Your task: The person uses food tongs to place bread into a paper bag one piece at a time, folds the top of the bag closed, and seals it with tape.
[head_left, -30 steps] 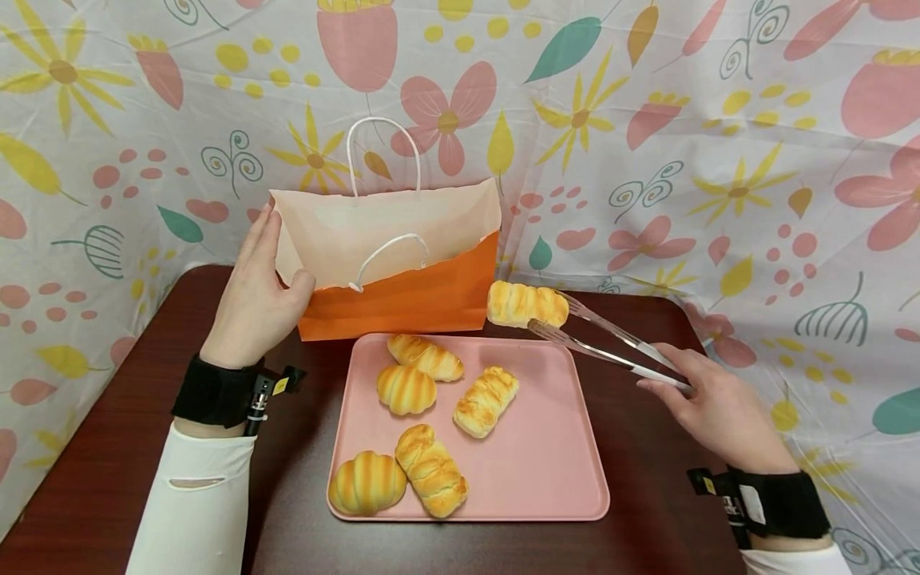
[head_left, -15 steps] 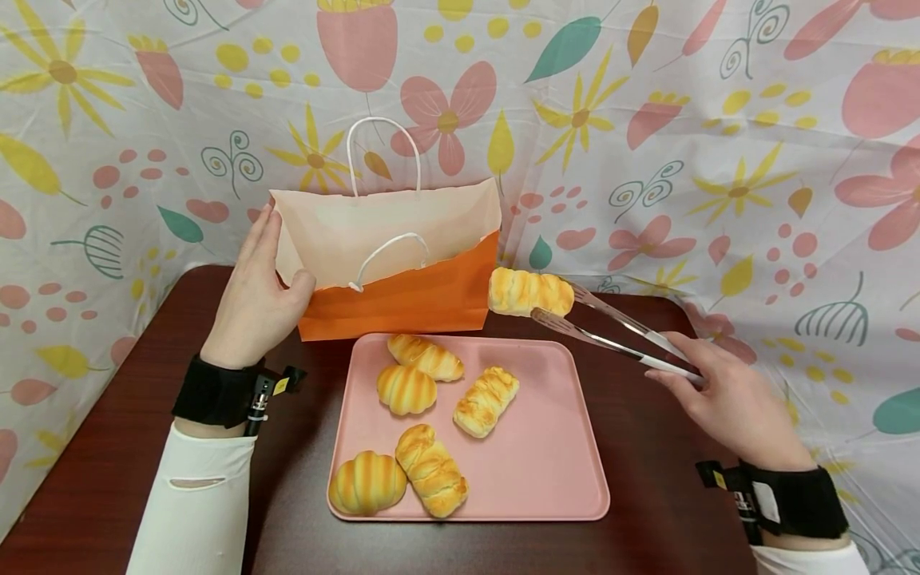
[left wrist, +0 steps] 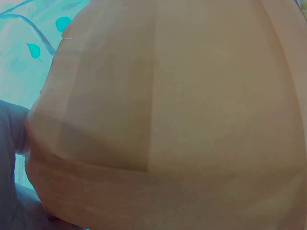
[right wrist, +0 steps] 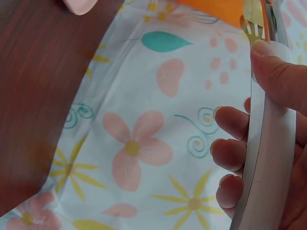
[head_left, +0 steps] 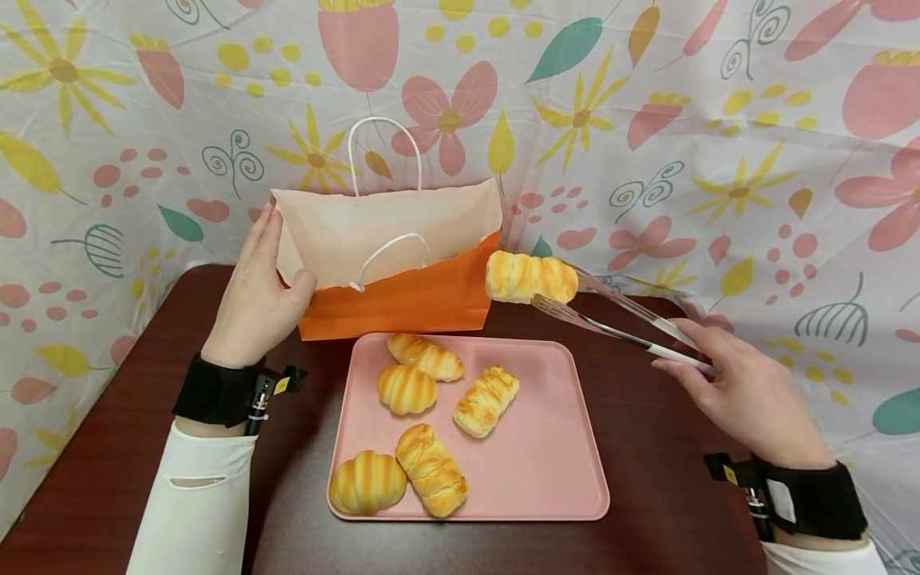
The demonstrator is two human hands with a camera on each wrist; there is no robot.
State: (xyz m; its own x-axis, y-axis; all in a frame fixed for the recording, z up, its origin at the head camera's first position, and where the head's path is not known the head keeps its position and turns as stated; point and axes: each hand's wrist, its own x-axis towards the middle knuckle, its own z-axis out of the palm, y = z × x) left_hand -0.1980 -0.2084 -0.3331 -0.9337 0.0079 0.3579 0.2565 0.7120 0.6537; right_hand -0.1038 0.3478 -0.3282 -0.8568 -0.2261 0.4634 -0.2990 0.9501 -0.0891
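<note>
My left hand (head_left: 253, 283) rests against the left side of an orange paper bag (head_left: 402, 302), its fingers straight along the side and its thumb by the front rim. The bag stands with its mouth open; its pale inner wall (left wrist: 206, 96) fills the left wrist view. My right hand (head_left: 747, 391) holds food tongs (head_left: 632, 335), and in the right wrist view its fingers curl round the white handle (right wrist: 271, 143). The tongs pinch a rolled bread (head_left: 530, 277) in the air, just right of the bag's front corner and above the tray's far edge.
A pink tray (head_left: 532, 479) lies on the dark wooden table (head_left: 654, 447), in front of the bag. Several breads (head_left: 406, 390) sit on its left and middle. Two white cord handles (head_left: 384, 120) stand up from the bag. A flowered cloth (head_left: 647, 96) hangs behind.
My right hand has moved up and slightly right, and the tongs have raised the bread from near the tray's far edge. My left hand and the bag have stayed in place.
</note>
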